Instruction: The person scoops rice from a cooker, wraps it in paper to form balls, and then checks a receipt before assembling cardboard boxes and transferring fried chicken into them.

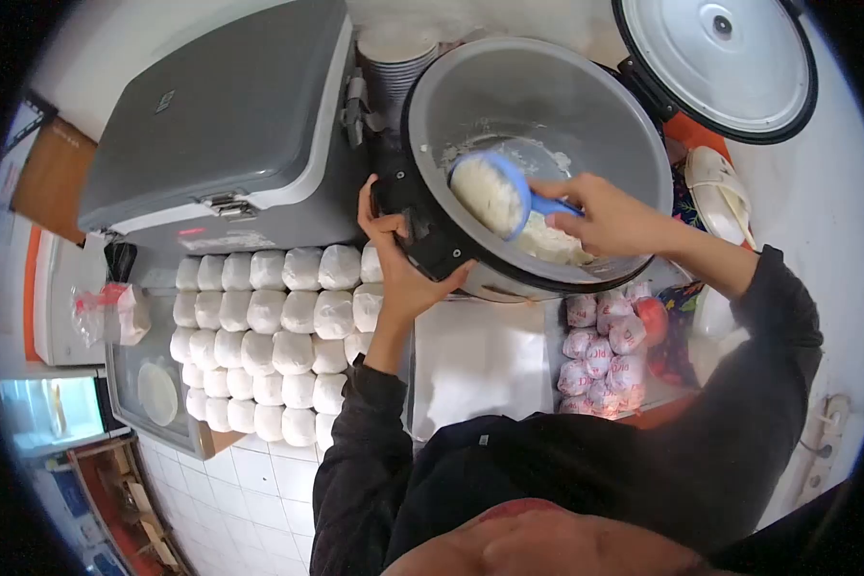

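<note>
A large rice cooker [432, 206] stands with its lid open, and some white rice [552, 240] lies in the bottom of its grey inner pot. My right hand [610, 216] is closed round the handle of a blue scoop [518, 182]. The scoop is heaped with rice and tilted, inside the pot near its left wall. My left hand [403, 264] grips the black handle block on the cooker's front left side, thumb and fingers spread to either side of it. Below the cooker lies a stack of white paper sheets [482, 365].
Many white wrapped parcels [269, 312] stand in rows on the left. Behind them is a grey cooler box [221, 115]. A stack of white bowls or cups [394, 58] stands beside the cooker. Red-printed wrapped bundles [600, 355] lie at right, below the raised lid [720, 58].
</note>
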A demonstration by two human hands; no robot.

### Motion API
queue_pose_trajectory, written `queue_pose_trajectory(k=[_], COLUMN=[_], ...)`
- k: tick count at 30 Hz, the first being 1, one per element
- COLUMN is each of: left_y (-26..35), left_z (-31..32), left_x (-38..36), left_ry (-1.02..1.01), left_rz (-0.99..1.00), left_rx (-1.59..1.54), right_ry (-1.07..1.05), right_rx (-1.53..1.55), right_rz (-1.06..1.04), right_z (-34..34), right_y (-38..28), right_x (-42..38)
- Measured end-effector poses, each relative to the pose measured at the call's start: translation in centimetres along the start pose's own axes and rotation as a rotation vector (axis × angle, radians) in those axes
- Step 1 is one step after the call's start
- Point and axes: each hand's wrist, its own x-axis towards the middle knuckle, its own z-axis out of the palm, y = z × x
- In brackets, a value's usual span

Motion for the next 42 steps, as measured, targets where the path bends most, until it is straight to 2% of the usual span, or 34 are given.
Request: queue_pose_trajectory(k=[1, 3, 5, 8, 11, 12, 13, 14, 15, 16, 17, 18, 19, 21, 23, 24, 25, 27, 28, 33, 35, 36, 37, 38, 39, 40, 41, 42], left_y=[0.1, 0.3, 0.5, 1.6, 2.1, 1.9, 1.5, 0.4, -0.3, -0.8, -1.2, -1.4, -1.7, -2.5, -3.1, -2.7, -2.5, -3.1, -3.0, -2.4, -2.6, -2.4, -1.7, -1.0, -0.8, -0.8, -0.6, 0.6], left_z=[-0.2, -0.3, -0.6, -1.1, -1.3, -1.7, -2.3, -3.4, -3.6, -3.9, -4.2, -4.3, -4.4, -4.4, -4.3, -4.4, -4.7, -3.9, -4.1, -4.1, -4.4, -4.9, -5.8, -6.9, -7.7, -8.0, -8.0, -7.5], left_x=[-0.1, -0.1, -0.1, -0.3, -4.2, -6.4, -8.8, -11.7, -14.6, -17.4, -19.3, -20.6, -21.4, -22.1, -22.7, -23.0, -23.0, -22.2, -22.6, -22.0, -21.3, -20.6, -19.7, -19.5, -19.5, -19.2, -19.0, -18.9], left_ry=[-0.018, -0.043, -0.065, -0.097, -0.136, -0.210, -0.282, -0.563, -0.571, -0.887, -1.193, -1.203, -1.252, -1.304, -1.231, -1.242, -1.263, -1.260, -1.245, -1.284, -1.250, -1.248, -1.135, -1.015, -1.024, -0.991, -0.957, -0.833], left_rz=[-0.059, -0.105, -0.090, -0.121, -0.173, -0.264, -0.353, -0.403, -0.418, -0.241, -0.042, -0.052, -0.046, -0.037, -0.044, -0.049, -0.067, -0.072, -0.072, -0.051, -0.117, -0.110, -0.319, -0.529, -0.534, -0.583, -0.629, -0.578], left_rx=[-0.038, -0.076, 0.000, -0.020, -0.102, -0.176, -0.247, -0.005, -0.011, 0.203, 0.419, 0.414, 0.456, 0.500, 0.448, 0.437, 0.433, 0.437, 0.426, 0.471, 0.371, 0.372, 0.166, -0.040, -0.042, -0.056, -0.071, -0.103], right_ry=[-0.152, -0.092, -0.026, 0.055, 0.194, 0.284, 0.280, 0.313, 0.330, 0.318, 0.410, 0.504, 0.504, 0.574, 0.377, 0.518, 0.516, 0.288, 0.271, 0.264, 0.219, 0.412, 0.596, 0.882, 0.961, 1.012, 1.068, 1.114], right_rx=[0.247, 0.366, 0.843, 0.900, 1.059, 1.161, 1.273, 1.334, 1.505, 1.685, 1.730, 1.773, 1.779, 0.929, -0.402, -0.515, -0.511, -0.600, -0.578, -0.433, -0.303, -0.287, -0.268, -0.306, -0.367, 0.000, -0.247, -0.496], right_rz=[0.292, 0.285, 0.255, 0.192, 0.244, 0.265, 0.312, 0.393, 0.442, 0.459, 0.564, 0.670, 0.679, 0.582, 0.314, 0.095, 0.108, 0.138, 0.085, 0.083, 0.239, 0.181, 0.121, 0.005, 0.024, 0.098, 0.080, 0.062], right_z=[-1.0, -0.3, 0.1, 0.1, 5.1, 6.9, 8.3, 11.2, 13.8, 16.9, 19.5, 22.1, 24.8, 30.2, 36.0, 37.0, 37.0, 34.8, 34.1, 32.6, 29.3, 27.1, 24.5, 20.9, 17.6, 12.9, 10.5, 8.3], right_y=[-1.1, 0.1, 0.4, -3.9, -5.5, -6.1, -7.3, -6.8, -6.5, -5.8, -5.2, -4.8, -3.7, -0.5, 2.3, 1.9, 1.6, 2.0, 2.1, 1.5, -0.3, -0.9, -1.7, -3.0, -3.5, -7.1, -6.5, -5.1], right_x=[-0.2, 0.4, 0.5, -3.7, -10.6, -12.9, -14.8, -16.9, -18.2, -19.2, -19.2, -19.2, -19.2, -18.4, -18.3, -17.3, -17.7, -17.5, -17.6, -17.5, -17.8, -18.3, -18.5, -17.6, -17.7, -15.7, -14.5, -13.0])
